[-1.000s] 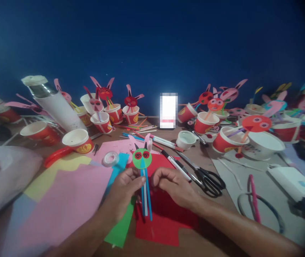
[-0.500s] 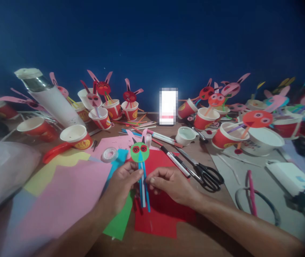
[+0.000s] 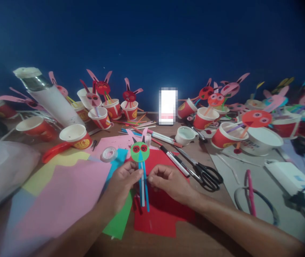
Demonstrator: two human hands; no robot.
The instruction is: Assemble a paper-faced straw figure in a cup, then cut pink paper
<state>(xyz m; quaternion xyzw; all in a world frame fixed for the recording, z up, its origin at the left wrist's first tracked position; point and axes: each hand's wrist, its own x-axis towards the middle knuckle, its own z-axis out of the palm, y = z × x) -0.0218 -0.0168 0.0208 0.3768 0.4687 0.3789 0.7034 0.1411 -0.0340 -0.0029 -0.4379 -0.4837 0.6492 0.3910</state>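
My left hand [image 3: 121, 187] pinches a bundle of blue and white straws [image 3: 143, 189] that carries a green paper face [image 3: 140, 151] with red eyes and a blue nose. My right hand [image 3: 170, 184] is closed in a pinch beside the same straws, fingertips touching them from the right. Both hands hover over a red paper sheet [image 3: 163, 217] on the wooden table. A roll of clear tape [image 3: 109, 154] lies just left of the face.
Pink paper [image 3: 66, 200], green paper [image 3: 119, 223] and yellow sheets lie at left. Black scissors [image 3: 204, 175] and markers [image 3: 175, 160] lie right of my hands. Red paper cups [image 3: 74, 137] with paper bunny faces crowd the back. A white bowl [image 3: 263, 141] stands at right.
My right hand has closed in on the straws from the right. The view has shifted slightly; the straw figure stays upright in my left hand.
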